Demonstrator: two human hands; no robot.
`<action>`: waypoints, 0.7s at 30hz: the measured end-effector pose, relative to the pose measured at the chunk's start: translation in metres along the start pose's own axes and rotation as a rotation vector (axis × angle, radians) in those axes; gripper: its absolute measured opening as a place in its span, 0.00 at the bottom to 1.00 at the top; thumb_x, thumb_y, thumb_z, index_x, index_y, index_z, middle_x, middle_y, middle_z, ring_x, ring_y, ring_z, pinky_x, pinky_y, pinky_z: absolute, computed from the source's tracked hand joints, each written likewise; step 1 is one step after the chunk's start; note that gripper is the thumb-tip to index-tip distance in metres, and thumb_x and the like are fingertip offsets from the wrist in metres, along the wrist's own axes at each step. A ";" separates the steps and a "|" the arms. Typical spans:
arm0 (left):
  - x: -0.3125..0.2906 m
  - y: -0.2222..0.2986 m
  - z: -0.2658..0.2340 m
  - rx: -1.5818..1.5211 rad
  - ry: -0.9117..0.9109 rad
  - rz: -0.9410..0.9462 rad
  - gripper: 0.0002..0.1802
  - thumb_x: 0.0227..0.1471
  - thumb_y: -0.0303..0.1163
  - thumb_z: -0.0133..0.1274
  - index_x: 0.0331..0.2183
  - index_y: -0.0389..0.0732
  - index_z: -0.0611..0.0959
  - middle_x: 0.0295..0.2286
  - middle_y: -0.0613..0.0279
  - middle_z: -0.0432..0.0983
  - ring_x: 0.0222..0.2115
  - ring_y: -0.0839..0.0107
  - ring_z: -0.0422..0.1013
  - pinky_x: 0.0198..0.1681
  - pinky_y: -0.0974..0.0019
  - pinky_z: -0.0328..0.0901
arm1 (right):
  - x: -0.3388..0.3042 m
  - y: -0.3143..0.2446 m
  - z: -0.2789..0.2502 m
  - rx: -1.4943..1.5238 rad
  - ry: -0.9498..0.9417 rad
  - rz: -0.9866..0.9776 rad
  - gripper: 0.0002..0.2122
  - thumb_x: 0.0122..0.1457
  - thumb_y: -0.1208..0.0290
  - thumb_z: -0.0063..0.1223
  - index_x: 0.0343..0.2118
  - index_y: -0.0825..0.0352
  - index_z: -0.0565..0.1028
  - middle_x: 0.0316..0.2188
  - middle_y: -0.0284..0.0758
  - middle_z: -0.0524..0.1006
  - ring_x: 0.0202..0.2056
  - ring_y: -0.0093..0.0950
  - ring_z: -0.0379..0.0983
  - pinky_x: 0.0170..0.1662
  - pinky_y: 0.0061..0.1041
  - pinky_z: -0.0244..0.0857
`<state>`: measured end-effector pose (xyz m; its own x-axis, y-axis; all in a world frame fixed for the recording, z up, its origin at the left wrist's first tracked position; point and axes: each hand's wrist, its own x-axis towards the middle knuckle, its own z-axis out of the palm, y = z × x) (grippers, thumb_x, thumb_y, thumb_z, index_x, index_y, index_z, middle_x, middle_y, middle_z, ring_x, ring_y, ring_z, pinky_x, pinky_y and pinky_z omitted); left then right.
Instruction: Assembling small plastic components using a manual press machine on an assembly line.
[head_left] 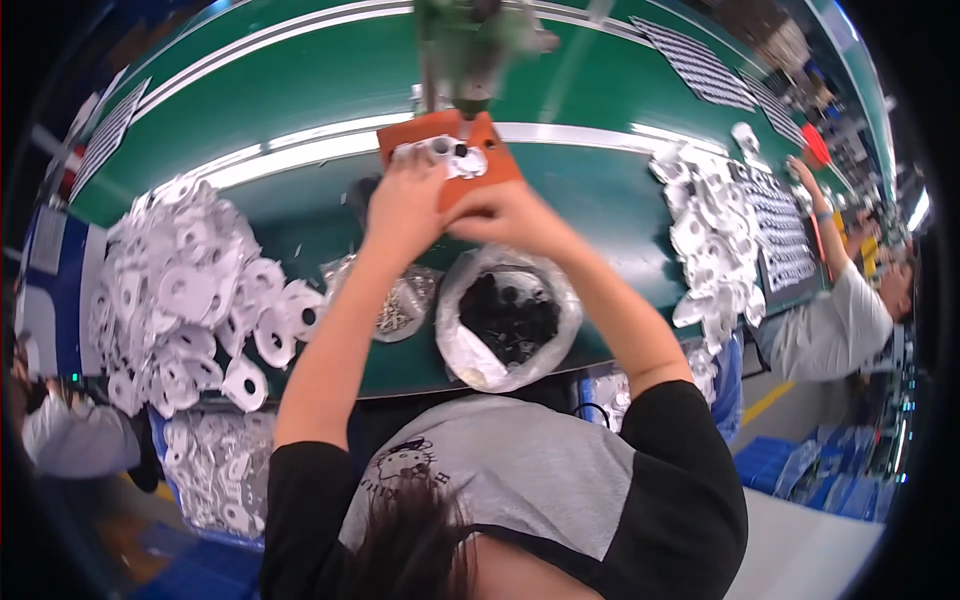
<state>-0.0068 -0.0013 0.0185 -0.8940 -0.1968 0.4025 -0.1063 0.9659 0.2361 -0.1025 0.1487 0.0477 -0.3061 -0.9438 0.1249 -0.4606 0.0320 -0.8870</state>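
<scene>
An orange fixture plate [503, 168] lies on the green bench beneath a green machine head [470, 50], which is blurred. On the plate rests a white plastic part [470, 165] with a round hole and a small black piece in it. My left hand [408, 195] grips this part's left side, fingertips over its upper edge. At the plate's near edge my right hand [495, 215] is closed, fingers curled toward my left palm; whatever it may hold is hidden. Nearest below my hands stands a clear plastic bag [455, 345] of small black pieces.
White plastic parts [185, 285] heap high at left, and another pile [712, 240] sits at right. A bag of small screws [400, 305] lies beside my left forearm. A filled blue crate [225, 475] stands below the bench. At far right a co-worker [835, 320] reaches toward a tray [780, 235].
</scene>
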 end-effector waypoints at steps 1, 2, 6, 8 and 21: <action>-0.001 0.005 0.002 -0.008 0.035 -0.022 0.36 0.35 0.50 0.61 0.42 0.36 0.73 0.47 0.39 0.66 0.51 0.47 0.61 0.56 0.54 0.55 | 0.004 0.004 -0.014 0.052 0.031 0.072 0.09 0.47 0.70 0.58 0.29 0.70 0.79 0.24 0.34 0.78 0.28 0.20 0.73 0.34 0.21 0.66; -0.003 0.006 0.006 -0.011 0.105 0.007 0.36 0.34 0.51 0.62 0.42 0.36 0.74 0.46 0.38 0.66 0.51 0.48 0.61 0.56 0.54 0.55 | 0.009 0.006 -0.027 0.029 0.076 0.124 0.09 0.47 0.71 0.58 0.30 0.70 0.79 0.24 0.34 0.78 0.27 0.21 0.73 0.34 0.21 0.66; -0.005 0.001 0.014 -0.014 0.195 0.049 0.35 0.32 0.51 0.63 0.39 0.37 0.74 0.46 0.39 0.66 0.51 0.49 0.61 0.56 0.52 0.54 | 0.039 0.022 -0.044 -0.136 0.233 0.073 0.10 0.50 0.71 0.57 0.32 0.74 0.77 0.28 0.33 0.74 0.30 0.21 0.69 0.35 0.20 0.62; -0.005 0.002 0.014 -0.024 0.193 0.057 0.35 0.31 0.50 0.64 0.39 0.36 0.74 0.46 0.38 0.66 0.51 0.49 0.61 0.56 0.53 0.54 | 0.049 0.030 -0.039 -0.041 0.278 0.136 0.12 0.50 0.69 0.57 0.32 0.75 0.77 0.29 0.34 0.72 0.30 0.22 0.67 0.35 0.21 0.61; -0.005 0.000 0.018 -0.034 0.216 0.051 0.34 0.31 0.48 0.65 0.38 0.36 0.74 0.46 0.38 0.66 0.51 0.48 0.62 0.56 0.51 0.54 | 0.064 0.051 -0.031 -0.197 0.369 0.071 0.11 0.48 0.70 0.60 0.29 0.76 0.76 0.30 0.34 0.69 0.31 0.23 0.67 0.35 0.21 0.61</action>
<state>-0.0101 0.0027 0.0009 -0.7835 -0.1829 0.5939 -0.0455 0.9700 0.2387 -0.1714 0.0999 0.0242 -0.6039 -0.7572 0.2488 -0.5673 0.1891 -0.8015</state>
